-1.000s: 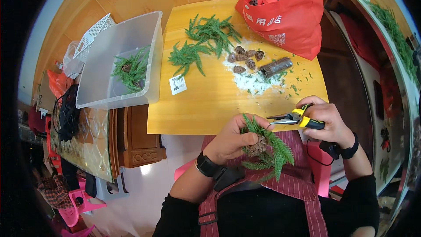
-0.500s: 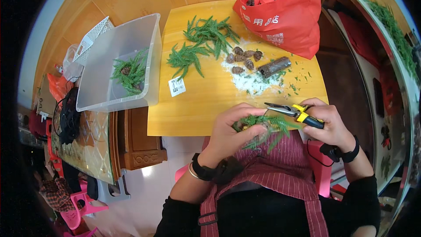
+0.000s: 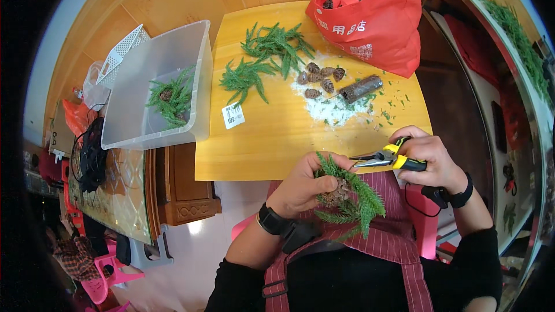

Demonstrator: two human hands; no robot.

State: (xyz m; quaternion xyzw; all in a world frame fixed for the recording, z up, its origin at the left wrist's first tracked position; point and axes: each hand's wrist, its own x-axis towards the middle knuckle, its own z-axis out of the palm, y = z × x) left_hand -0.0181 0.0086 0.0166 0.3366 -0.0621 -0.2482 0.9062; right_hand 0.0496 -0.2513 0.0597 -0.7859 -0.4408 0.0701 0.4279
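In front of my apron, my left hand [image 3: 303,188] grips a bunch of green artificial pine sprigs [image 3: 365,199] with a pine cone [image 3: 336,194] among them. My right hand [image 3: 430,159] is wrapped around yellow-and-black long-nose pliers [image 3: 388,157]. The jaws point left and are slightly parted, with their tips by my left fingers at the top of the bunch. Whether a wire lies between the jaws is too small to tell. Further up on the yellow table [image 3: 254,153] lie loose pine sprigs [image 3: 245,78], several pine cones [image 3: 327,85] and a dark brown roll [image 3: 361,88].
White flakes [image 3: 332,112] and green clippings surround the roll. A white label [image 3: 233,117] lies left of them. A red bag [image 3: 370,29] of pine cones stands at the back right. At left, a translucent plastic bin [image 3: 115,121] holds a finished-looking sprig-and-cone bunch [image 3: 173,101].
My left hand has turned the bunch, so its cone now faces up and the sprigs hang to the right. The pliers have tilted and their jaws have parted near my left fingers.
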